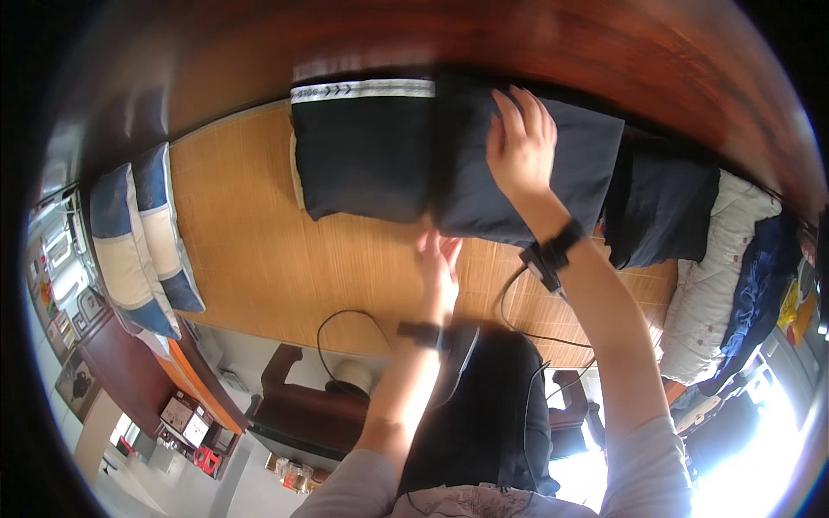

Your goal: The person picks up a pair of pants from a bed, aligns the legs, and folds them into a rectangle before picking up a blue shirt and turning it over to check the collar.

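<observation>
Two dark fabric pieces lie side by side along the back of the mat. The left dark fabric piece [366, 155] has a white printed band along its far edge. On the smoother right dark fabric piece [463, 168], my right hand [523, 146] rests palm down, fingers spread and thumb apart. My left hand [440, 262] is at the near edge, where the two pieces meet, with its palm turned up. Blur hides whether its fingertips grip the hem. Each wrist wears a black strap, the right one [560, 246] carrying a small box.
Under the fabric is a bamboo-coloured mat [259, 259]. Blue and cream cushions [155, 246] stand at the left. Another dark folded cloth [667, 201], a white quilt [703, 298] and blue cloth [751, 291] lie right. A cable [324, 324] loops over the front edge. Dark red wood [453, 32] rises behind.
</observation>
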A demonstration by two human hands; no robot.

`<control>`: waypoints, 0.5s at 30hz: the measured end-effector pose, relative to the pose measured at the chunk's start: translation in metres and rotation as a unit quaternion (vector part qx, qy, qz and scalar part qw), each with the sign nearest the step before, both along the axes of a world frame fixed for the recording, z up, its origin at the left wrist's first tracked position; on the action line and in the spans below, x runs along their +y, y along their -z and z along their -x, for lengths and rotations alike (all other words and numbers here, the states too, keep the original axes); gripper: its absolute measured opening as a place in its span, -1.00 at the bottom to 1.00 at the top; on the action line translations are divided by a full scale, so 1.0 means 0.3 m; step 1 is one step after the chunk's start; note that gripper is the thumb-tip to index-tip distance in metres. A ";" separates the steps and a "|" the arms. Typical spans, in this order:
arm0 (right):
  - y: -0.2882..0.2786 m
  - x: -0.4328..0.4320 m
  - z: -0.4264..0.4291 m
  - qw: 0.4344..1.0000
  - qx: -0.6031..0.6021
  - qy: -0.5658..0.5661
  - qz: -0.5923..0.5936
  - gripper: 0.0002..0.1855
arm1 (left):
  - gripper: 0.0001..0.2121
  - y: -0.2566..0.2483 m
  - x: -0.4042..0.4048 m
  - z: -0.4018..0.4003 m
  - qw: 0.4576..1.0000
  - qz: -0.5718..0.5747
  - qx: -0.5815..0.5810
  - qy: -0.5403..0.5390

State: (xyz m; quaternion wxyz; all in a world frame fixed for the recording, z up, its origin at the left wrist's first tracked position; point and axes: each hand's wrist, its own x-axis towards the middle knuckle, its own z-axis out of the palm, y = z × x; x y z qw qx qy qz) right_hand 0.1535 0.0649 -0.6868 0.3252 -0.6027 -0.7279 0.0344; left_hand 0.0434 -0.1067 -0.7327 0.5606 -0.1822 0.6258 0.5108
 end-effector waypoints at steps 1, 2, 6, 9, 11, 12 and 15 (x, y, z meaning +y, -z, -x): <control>-0.005 -0.041 -0.045 1.000 -0.025 0.008 0.007 -0.66 | -0.81 -0.064 0.019 -0.012 0.984 0.121 0.122 0.055; -0.008 -0.076 -0.082 0.998 -0.062 0.018 0.020 -0.64 | -0.81 -0.094 0.013 -0.009 0.983 0.122 0.122 0.055; 0.038 -0.144 -0.257 0.972 -0.188 0.071 0.122 -0.47 | -0.70 -0.202 0.130 0.009 0.762 -0.182 0.521 0.340; 0.105 -0.149 -0.337 0.966 -0.207 0.069 0.142 -0.43 | -0.51 -0.145 0.319 0.004 0.510 -0.258 0.672 0.471; 0.121 -0.148 -0.356 0.968 -0.198 0.067 0.142 -0.43 | -0.43 -0.115 0.400 -0.013 0.453 -0.245 0.675 0.528; 0.125 -0.146 -0.358 0.970 -0.186 0.065 0.139 -0.42 | -0.39 -0.096 0.429 -0.024 0.436 -0.259 0.666 0.547; 0.150 -0.146 -0.362 0.974 -0.165 0.067 0.138 -0.41 | -0.36 -0.064 0.457 -0.043 0.389 -0.263 0.679 0.564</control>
